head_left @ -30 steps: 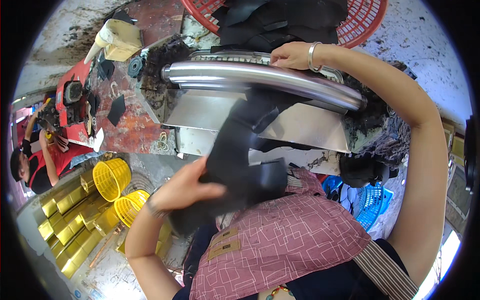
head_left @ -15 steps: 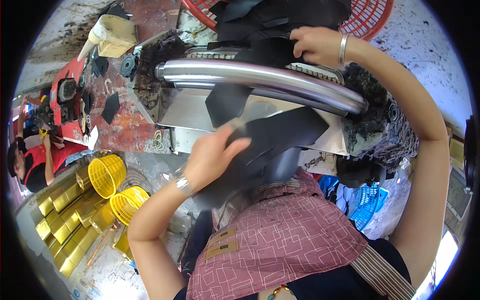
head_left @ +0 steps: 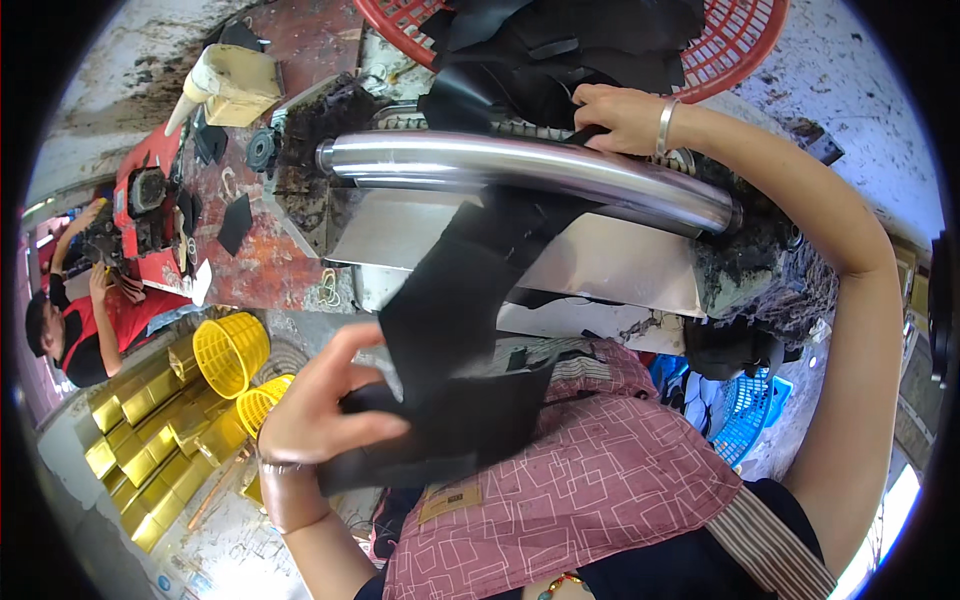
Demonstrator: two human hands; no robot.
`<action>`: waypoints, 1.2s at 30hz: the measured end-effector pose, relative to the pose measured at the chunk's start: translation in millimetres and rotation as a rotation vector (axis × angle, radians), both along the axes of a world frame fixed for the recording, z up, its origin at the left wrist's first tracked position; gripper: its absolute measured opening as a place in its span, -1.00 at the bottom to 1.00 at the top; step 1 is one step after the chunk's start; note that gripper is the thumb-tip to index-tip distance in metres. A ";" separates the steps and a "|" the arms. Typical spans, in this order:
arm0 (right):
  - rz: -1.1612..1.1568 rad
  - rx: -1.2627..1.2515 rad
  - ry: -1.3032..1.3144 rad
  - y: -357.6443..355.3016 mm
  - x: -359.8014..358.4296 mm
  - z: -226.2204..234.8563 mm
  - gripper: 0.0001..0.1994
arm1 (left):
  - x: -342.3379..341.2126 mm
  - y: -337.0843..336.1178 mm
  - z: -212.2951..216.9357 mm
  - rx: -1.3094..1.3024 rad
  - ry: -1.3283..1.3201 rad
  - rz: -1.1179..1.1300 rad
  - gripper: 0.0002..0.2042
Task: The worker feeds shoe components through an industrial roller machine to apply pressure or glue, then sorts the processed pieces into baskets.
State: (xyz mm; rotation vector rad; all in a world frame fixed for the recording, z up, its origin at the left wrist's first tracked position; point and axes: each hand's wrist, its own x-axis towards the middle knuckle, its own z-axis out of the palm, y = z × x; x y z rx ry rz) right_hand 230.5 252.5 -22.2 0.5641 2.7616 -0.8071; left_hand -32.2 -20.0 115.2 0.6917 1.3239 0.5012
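Observation:
A shiny metal roller [head_left: 520, 165] spans the machine in front of me. From under it a black leather-like piece [head_left: 440, 290] slants down over the metal plate [head_left: 610, 260] toward my left hand [head_left: 325, 400]. That hand, blurred, has its thumb over a stack of similar black pieces [head_left: 450, 425] at my lap, its fingers by the slanting piece's edge. Behind the roller my right hand [head_left: 620, 118] is closed, fingertips on a black piece whose extent is partly hidden. Another black piece [head_left: 460, 95] lies at the roller's far side.
A red basket [head_left: 735, 65] heaped with black pieces stands beyond the roller. To the left are a pale container [head_left: 235, 80], loose scraps, yellow baskets [head_left: 230, 355] and gold boxes [head_left: 130, 430]. Another person [head_left: 85, 320] works at far left. A blue basket [head_left: 740, 415] sits lower right.
My left hand has moved down and left with its stack. The piece under the roller reaches further toward me. My right hand has shifted slightly down, nearer the roller.

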 end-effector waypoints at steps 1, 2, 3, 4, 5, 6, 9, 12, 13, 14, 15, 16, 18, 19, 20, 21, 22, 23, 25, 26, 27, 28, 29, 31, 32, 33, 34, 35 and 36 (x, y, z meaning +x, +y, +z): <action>0.015 0.015 0.088 -0.9 0.0 6.7 -0.79 | 1.5 -2.5 0.6 0.127 -0.008 -0.059 -0.41; -0.032 0.032 0.044 -1.9 -0.2 14.3 -0.82 | 2.2 -3.3 1.8 0.312 -0.017 -0.123 -0.42; -0.083 0.088 0.060 -4.2 -0.2 22.0 -0.84 | 11.8 -1.2 -9.3 0.401 0.023 -0.211 -0.49; -0.072 0.052 0.001 -5.8 -1.0 29.6 -0.84 | 24.1 5.0 -25.4 0.287 -0.009 -0.246 -0.52; -0.020 0.185 0.118 -8.0 -1.1 36.1 -0.84 | 40.7 14.4 -47.8 0.309 0.040 -0.304 -0.56; 0.050 0.308 0.219 -8.3 -1.2 41.9 -0.83 | 59.2 24.5 -71.5 0.360 0.074 -0.288 -0.61; -0.023 0.331 0.300 -0.7 1.2 48.8 -0.82 | 86.6 45.1 -118.2 0.278 0.316 -0.137 -0.64; 0.015 0.307 0.304 12.4 8.9 37.4 -0.80 | 94.3 39.1 -133.5 0.956 0.912 -0.057 -0.63; 0.086 0.265 0.259 15.8 12.2 30.5 -0.78 | 96.1 28.9 -134.8 1.244 0.992 -0.192 -0.62; 0.131 0.240 0.213 17.8 15.5 23.7 -0.76 | 95.0 17.6 -137.1 1.422 0.675 -0.442 -0.64; 0.132 0.127 0.141 17.7 18.0 16.1 -0.80 | 102.2 6.7 -144.7 1.425 0.617 -0.594 -0.66; 0.127 0.046 0.090 16.5 21.1 10.9 -0.82 | 111.0 -1.2 -157.5 1.420 0.562 -0.743 -0.69; 0.128 0.012 0.102 11.7 25.0 4.9 -0.80 | 122.4 -3.6 -197.2 1.448 0.666 -0.637 -0.69; 0.092 0.013 0.120 7.9 25.9 4.6 -0.83 | 127.0 -3.7 -217.8 1.438 0.761 -0.647 -0.70; 0.087 0.039 0.197 4.5 27.2 7.8 -0.83 | 132.5 -1.3 -238.1 1.431 0.757 -0.685 -0.70; 0.039 0.102 0.192 0.7 28.0 13.2 -0.84 | 138.1 -1.0 -254.4 1.379 0.806 -0.577 -0.71; -0.033 0.203 0.193 -2.9 28.3 21.0 -0.84 | 141.3 -2.8 -265.8 1.290 0.855 -0.531 -0.71; 0.047 0.324 0.269 -7.8 28.7 30.7 -0.81 | 143.7 -2.3 -274.5 1.302 0.868 -0.478 -0.74; 0.125 0.479 0.237 -20.9 25.8 49.8 -0.80 | 148.8 0.6 -284.2 1.398 0.887 -0.466 -0.74; 0.226 0.652 0.286 -26.5 22.9 60.1 -0.78 | 152.0 2.3 -285.4 1.502 0.891 -0.424 -0.73; 0.216 0.712 0.275 -31.1 19.7 70.5 -0.77 | 154.7 2.8 -284.9 1.486 0.908 -0.494 -0.73; 0.203 0.708 0.259 -32.0 15.4 81.4 -0.77 | 157.8 3.9 -284.5 1.354 0.799 -0.425 -0.73; 0.176 0.698 0.248 -31.8 11.6 92.0 -0.79 | 160.4 4.2 -284.1 1.209 0.684 -0.354 -0.72; 0.119 0.716 0.162 -27.5 5.6 111.2 -0.80 | 164.1 2.9 -285.0 1.312 0.797 -0.423 -0.73; 0.121 0.720 0.165 -21.1 4.7 121.1 -0.80 | 165.4 1.3 -285.9 1.354 0.910 -0.580 -0.73; 0.037 0.691 0.076 -12.7 4.8 131.1 -0.80 | 166.5 0.4 -287.0 1.408 0.912 -0.496 -0.73; -0.047 0.661 -0.014 -6.7 5.0 136.6 -0.79 | 167.8 -1.1 -287.1 1.432 0.904 -0.650 -0.74; 0.030 0.767 0.214 1.6 2.8 138.8 -0.76 | 168.8 -1.4 -286.3 1.465 0.886 -0.706 -0.74; 0.034 0.780 0.220 11.1 0.0 140.0 -0.76 | 170.5 -1.4 -283.4 1.359 0.798 -0.817 -0.76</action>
